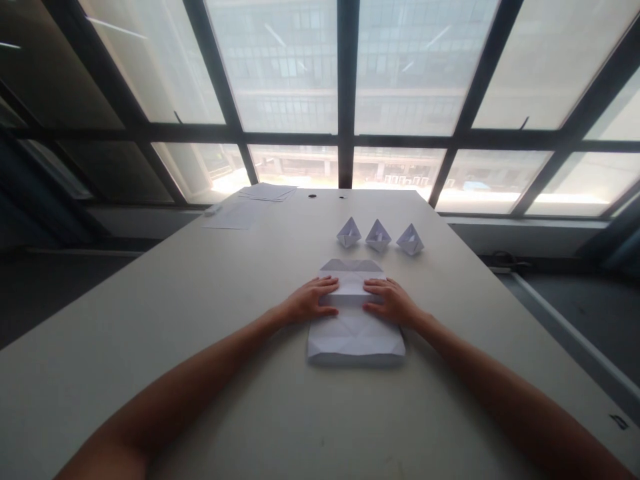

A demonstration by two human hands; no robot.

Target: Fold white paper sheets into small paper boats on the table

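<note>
A creased white sheet of paper (356, 327) lies on the table in front of me, with folds across its middle and raised flaps at its far and near ends. My left hand (311, 300) rests on its left side, fingers stretched out and thumb apart on the nearer side of the middle crease. Mirroring it, my right hand (394, 302) is laid over the right side, its fingers also extended and its thumb spread below them. Both palms are low at the paper's side edges. The paper under the fingers is hidden.
Three folded paper boats (378, 235) stand in a row just beyond the sheet. Loose white sheets (267, 193) lie at the table's far left, with another sheet (230, 215) nearer. The white table (200, 300) reaches toward large framed windows (290, 73).
</note>
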